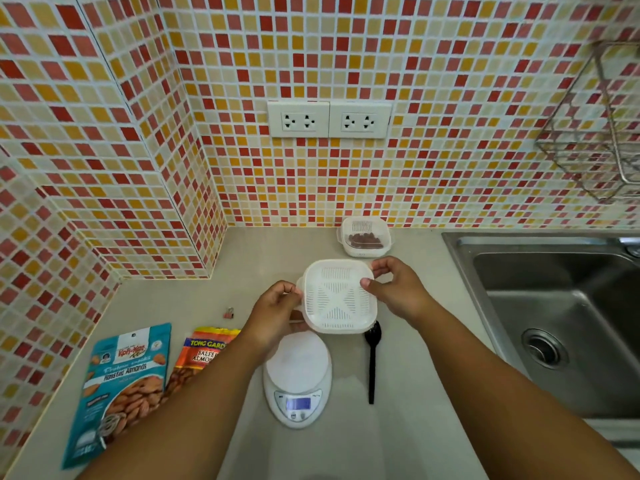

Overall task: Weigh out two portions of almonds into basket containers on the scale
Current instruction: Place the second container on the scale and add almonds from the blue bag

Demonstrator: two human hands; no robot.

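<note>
An empty white slotted basket container (337, 296) hangs in the air just beyond the scale, tilted toward me. My left hand (277, 311) grips its left rim and my right hand (396, 287) pinches its right rim. The white digital scale (297, 377) stands on the counter below with a lit display and a bare platform. A second basket container (365, 236) holding almonds sits by the back wall. Two almond bags lie at the left: a teal roasted-almond bag (119, 389) and an orange salted-almond bag (199, 355), partly hidden by my left forearm.
A black plastic spoon (372, 362) lies right of the scale. A small binder clip (228, 312) rests on the beige counter (415, 375). The steel sink (561, 323) fills the right side. A wire rack (602, 133) and wall sockets (329, 120) hang on the tiled wall.
</note>
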